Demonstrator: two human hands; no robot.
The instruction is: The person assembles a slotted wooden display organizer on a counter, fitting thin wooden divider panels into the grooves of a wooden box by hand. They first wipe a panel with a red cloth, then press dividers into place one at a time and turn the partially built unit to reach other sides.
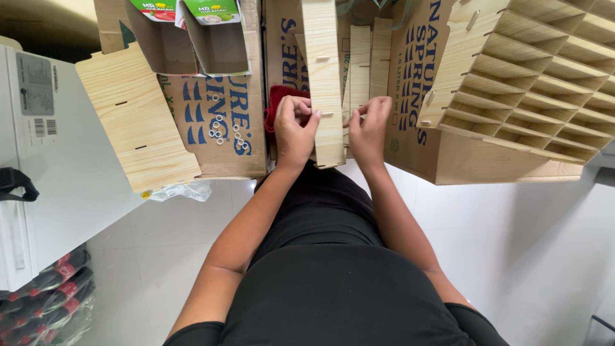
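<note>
- Left hand (295, 128) and right hand (369, 128) grasp the upright wooden slat (323, 77) by its edges; white floor (525, 243) open below
- Printed cardboard boxes (224, 122) flank the slat; slotted wooden rack (538, 70) right

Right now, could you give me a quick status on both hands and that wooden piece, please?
Left hand and right hand grip the slotted wooden panel, one on each side. Panel upright. Cardboard boxes close behind.

Narrow wooden panel (323, 83) being held upright between left hand (295, 131) and right hand (369, 131). Red cloth (277, 102) being partly covered behind left hand. Slotted wooden rack (532, 77) being rested on cardboard box (410, 83) at right. Small metal rings (227, 134) lying on cardboard at left.
</note>
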